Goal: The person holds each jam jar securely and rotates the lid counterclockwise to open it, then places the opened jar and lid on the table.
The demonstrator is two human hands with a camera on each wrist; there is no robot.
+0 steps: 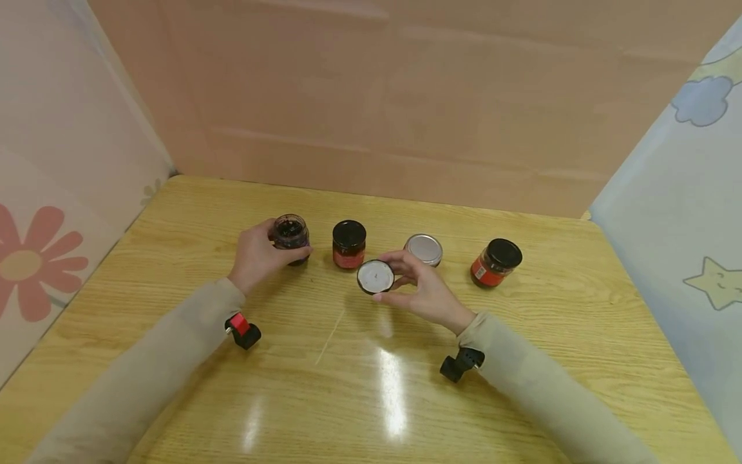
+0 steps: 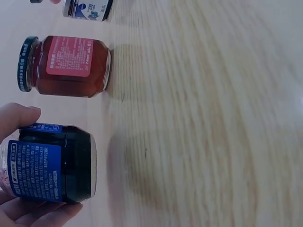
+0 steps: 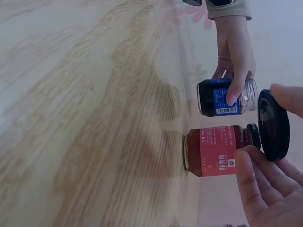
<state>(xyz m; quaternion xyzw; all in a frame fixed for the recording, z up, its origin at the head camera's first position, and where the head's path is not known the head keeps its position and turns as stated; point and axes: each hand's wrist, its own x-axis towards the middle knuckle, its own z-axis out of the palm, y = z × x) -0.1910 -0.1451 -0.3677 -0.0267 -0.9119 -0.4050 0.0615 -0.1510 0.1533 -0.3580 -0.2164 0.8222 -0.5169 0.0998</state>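
Observation:
My left hand (image 1: pixel 257 256) grips a lidless glass jar (image 1: pixel 292 241) of dark contents, fingers and thumb on its sides. A blue label on this jar (image 2: pixel 38 170) shows in the left wrist view. Its base looks slightly off the table, with a shadow beside it. In my right hand (image 1: pixel 426 293) is a round black-rimmed lid (image 1: pixel 375 277), its pale inner side facing up, pinched at the edge by thumb and fingers. Between the hands, slightly behind the lid, stands a red-labelled jar with a black lid (image 1: pixel 349 245).
A jar with a silvery lid (image 1: pixel 424 249) stands behind my right hand, partly covered by it. Further right is another red-labelled jar with a black lid (image 1: pixel 496 263). A brown backdrop (image 1: pixel 377 109) rises behind the wooden table (image 1: pixel 324 399), with patterned panels at both sides.

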